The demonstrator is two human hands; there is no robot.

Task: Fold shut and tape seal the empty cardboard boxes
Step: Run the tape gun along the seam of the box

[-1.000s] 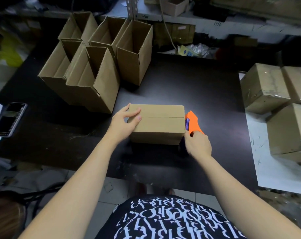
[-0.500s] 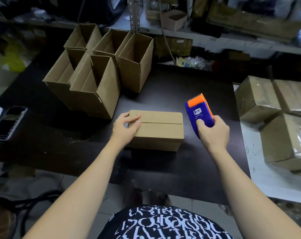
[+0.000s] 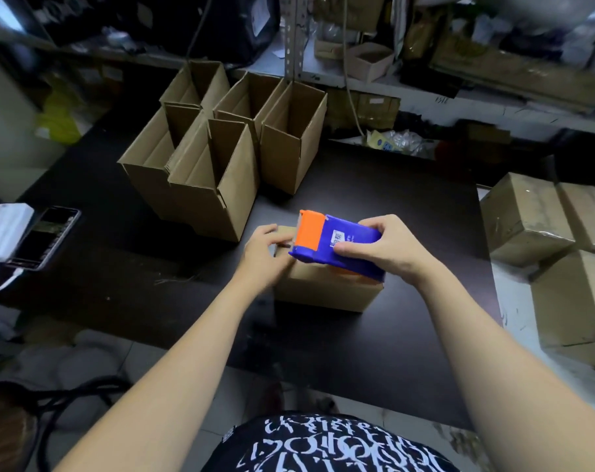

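Note:
A small cardboard box (image 3: 323,291) with its flaps folded shut lies on the black table (image 3: 408,216) in front of me. My left hand (image 3: 263,253) rests on the box's left top end, fingers spread over the flaps. My right hand (image 3: 381,248) grips a blue and orange tape dispenser (image 3: 333,243) and holds it flat over the box top, orange end pointing left toward my left hand. The dispenser hides most of the flap seam.
Several open, upright cardboard boxes (image 3: 221,155) stand at the back left of the table. Taped boxes (image 3: 534,216) are stacked on a white surface to the right. A phone (image 3: 47,236) and a white pack (image 3: 3,229) lie at the left edge. Cluttered shelves run behind.
My right hand lifted the tape dispenser from beside the box's right end, turned it and brought it leftward over the box top. My left hand stayed on the box's left end.

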